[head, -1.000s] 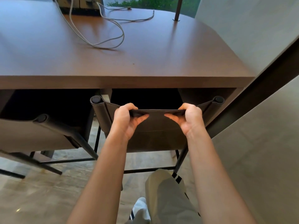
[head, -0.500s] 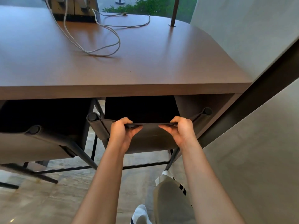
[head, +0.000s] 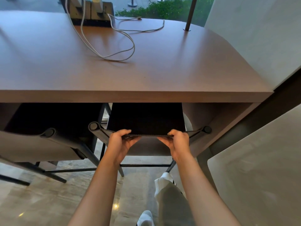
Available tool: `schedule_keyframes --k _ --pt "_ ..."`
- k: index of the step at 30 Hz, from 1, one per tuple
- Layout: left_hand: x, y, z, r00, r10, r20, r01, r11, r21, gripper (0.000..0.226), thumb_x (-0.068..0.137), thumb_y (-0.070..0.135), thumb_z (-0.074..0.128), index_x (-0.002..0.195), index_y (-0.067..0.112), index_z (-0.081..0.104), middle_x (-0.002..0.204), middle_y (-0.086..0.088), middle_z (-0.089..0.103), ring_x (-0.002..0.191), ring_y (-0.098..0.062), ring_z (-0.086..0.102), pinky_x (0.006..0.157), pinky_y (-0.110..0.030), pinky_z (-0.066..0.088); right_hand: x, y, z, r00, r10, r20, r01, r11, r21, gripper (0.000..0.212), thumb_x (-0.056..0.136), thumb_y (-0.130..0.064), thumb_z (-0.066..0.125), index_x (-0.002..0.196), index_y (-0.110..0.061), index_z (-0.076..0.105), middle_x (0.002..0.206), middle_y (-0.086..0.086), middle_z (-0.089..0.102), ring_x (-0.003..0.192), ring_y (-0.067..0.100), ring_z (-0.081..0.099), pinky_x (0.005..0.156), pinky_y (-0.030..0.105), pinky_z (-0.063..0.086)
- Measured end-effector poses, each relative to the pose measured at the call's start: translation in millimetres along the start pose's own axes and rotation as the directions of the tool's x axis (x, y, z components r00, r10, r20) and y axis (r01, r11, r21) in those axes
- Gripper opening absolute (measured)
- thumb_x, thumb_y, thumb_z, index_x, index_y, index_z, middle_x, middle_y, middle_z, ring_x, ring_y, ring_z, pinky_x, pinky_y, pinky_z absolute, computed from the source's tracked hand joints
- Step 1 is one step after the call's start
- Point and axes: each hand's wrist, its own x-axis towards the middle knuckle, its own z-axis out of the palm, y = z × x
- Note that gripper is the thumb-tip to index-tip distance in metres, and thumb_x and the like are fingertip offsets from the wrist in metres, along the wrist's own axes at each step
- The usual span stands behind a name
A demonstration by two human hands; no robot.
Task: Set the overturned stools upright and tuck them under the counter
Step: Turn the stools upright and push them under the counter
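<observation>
Both hands — left hand (head: 121, 141), right hand (head: 178, 141) — grip the stool (head: 146, 146) backrest; it has slid further under the counter (head: 130, 96) — nearly tucked.

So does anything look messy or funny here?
Mostly tidy. Only the white cable sprawls in loose loops across the counter. Both hands grip an upright stool; nothing looks broken.

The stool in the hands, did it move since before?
Yes. The stool, held by the left hand and right hand, slid farther under the counter; its seat now sits beneath the edge.
</observation>
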Motion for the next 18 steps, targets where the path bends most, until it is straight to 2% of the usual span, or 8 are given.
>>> schedule_keyframes --k 3,6,10,14,18 --pt "1 0 -4 1.0 -0.008 0.012 0.008 1.0 0.001 0.04 0.092 -0.005 0.043 0.132 -0.005 0.045 0.128 -0.027 0.057 0.114 -0.04 0.06 0.087 -0.047 0.056 -1 0 0 1.0 0.023 0.0 -0.023 1.0 -0.021 0.04 0.09 0.009 0.045 0.129 0.003 0.048 0.124 0.028 0.057 0.098 0.039 0.067 0.064 0.04 0.06" --pt "3 0 -6 1.0 -0.019 0.01 0.019 1.0 -0.015 0.043 0.092 -0.003 0.045 0.135 -0.004 0.043 0.128 -0.027 0.057 0.114 -0.04 0.06 0.084 -0.047 0.057 -3 -4 -2 0.996 0.088 0.002 -0.088 0.996 0.005 0.041 0.094 -0.002 0.053 0.133 -0.003 0.043 0.128 0.025 0.054 0.102 0.042 0.064 0.064 0.044 0.06" --pt "4 0 -5 1.0 -0.029 0.002 0.029 0.999 -0.037 0.042 0.094 -0.001 0.047 0.136 -0.001 0.043 0.127 -0.026 0.058 0.114 -0.04 0.059 0.084 -0.049 0.056 -3 -18 -11 0.987 0.159 0.01 -0.159 0.984 0.082 0.036 0.096 -0.015 0.056 0.13 -0.007 0.048 0.123 0.022 0.058 0.094 0.038 0.065 0.068 0.048 0.058" --pt "3 0 -1 0.999 -0.025 -0.022 0.024 0.998 -0.052 0.041 0.095 -0.002 0.045 0.136 -0.001 0.043 0.126 -0.026 0.057 0.114 -0.04 0.058 0.09 -0.053 0.052 1 -31 -23 0.986 0.164 -0.008 -0.163 0.984 0.075 0.032 0.096 -0.014 0.055 0.127 -0.008 0.049 0.117 0.018 0.059 0.093 0.037 0.064 0.073 0.051 0.056" --pt "0 -3 4 0.999 -0.01 -0.052 0.007 0.998 -0.055 0.04 0.095 -0.002 0.044 0.134 -0.002 0.044 0.127 -0.025 0.056 0.113 -0.04 0.059 0.084 -0.052 0.055 4 -37 -28 0.981 0.194 -0.011 -0.192 0.976 0.107 0.034 0.095 -0.013 0.056 0.128 -0.009 0.047 0.112 0.018 0.057 0.093 0.038 0.061 0.072 0.054 0.056"
